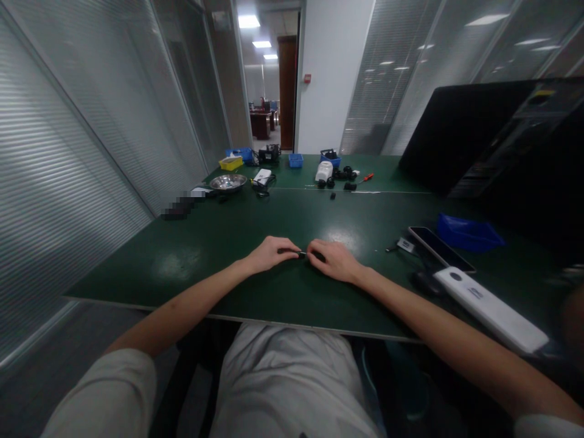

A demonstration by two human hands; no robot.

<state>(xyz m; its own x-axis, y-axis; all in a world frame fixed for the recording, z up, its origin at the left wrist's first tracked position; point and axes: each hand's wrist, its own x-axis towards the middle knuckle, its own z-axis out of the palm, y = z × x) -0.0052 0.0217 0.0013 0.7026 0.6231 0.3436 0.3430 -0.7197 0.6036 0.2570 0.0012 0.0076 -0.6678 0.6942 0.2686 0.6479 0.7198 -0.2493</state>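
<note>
In front of me, low over the green table (pixel 255 292), both hands meet at a small dark piece (pixel 302 254) with a shiny bit on it; it is too small to name. My left hand (pixel 270 253) pinches it from the left between thumb and fingers. From the right, my right hand (pixel 335 258) has its thumb and fingers closed at the piece's other end, and its curled fingers hide part of it. A gap of roughly a fingertip's width separates the two hands.
At right lie a phone (pixel 440 248), a long white device (pixel 490 309), a black mouse (pixel 426 283) and a blue tray (pixel 469 232). Further back are a metal bowl (pixel 228 182), a yellow bin (pixel 231 163), a white adapter (pixel 324 171) and a red screwdriver (pixel 368 177). A dark monitor (pixel 460 134) stands right.
</note>
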